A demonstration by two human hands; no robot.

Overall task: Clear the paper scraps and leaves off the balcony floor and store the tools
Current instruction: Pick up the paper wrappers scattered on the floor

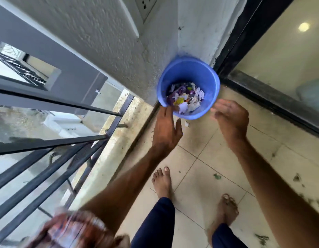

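bucket (189, 70) between left grip (165, 129), right grip (230, 117)

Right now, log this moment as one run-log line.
left hand: open, at blue bucket rim | right hand: open, beside bucket | paper scraps: in bucket | leaves: on floor

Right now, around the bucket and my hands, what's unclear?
Head view:
- Right hand: fingers motion-blurred; contact with the blue bucket unclear.
- Paper scraps: lower layers hidden by the top ones.
- Patterned object, bottom left: blurred, cut by the edge.
- Green floor bits: too small to identify.
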